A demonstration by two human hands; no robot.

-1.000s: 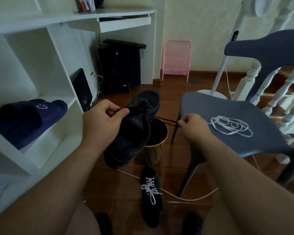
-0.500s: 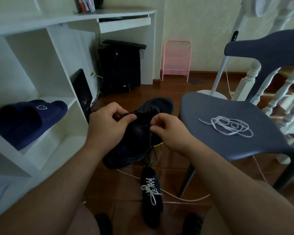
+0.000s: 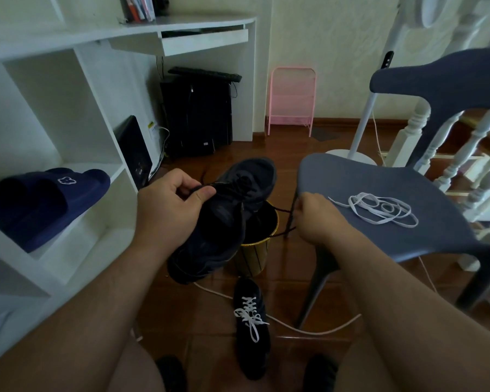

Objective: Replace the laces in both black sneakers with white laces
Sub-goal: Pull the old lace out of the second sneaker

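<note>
Gripping the black sneaker (image 3: 227, 219), left hand (image 3: 167, 210) steadies it; right hand (image 3: 317, 219) pinches black lace (image 3: 283, 210).

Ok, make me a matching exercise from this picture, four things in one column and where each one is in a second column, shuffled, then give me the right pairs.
Things:
1. loose white lace
2. sneaker with white laces
3. sneaker with black lace
4. blue slippers

Places:
A. on the white shelf
B. held in the left hand, above the gold bin
C. on the seat of the blue chair
D. on the floor between the person's feet

Pairs: 1-C, 2-D, 3-B, 4-A
</note>
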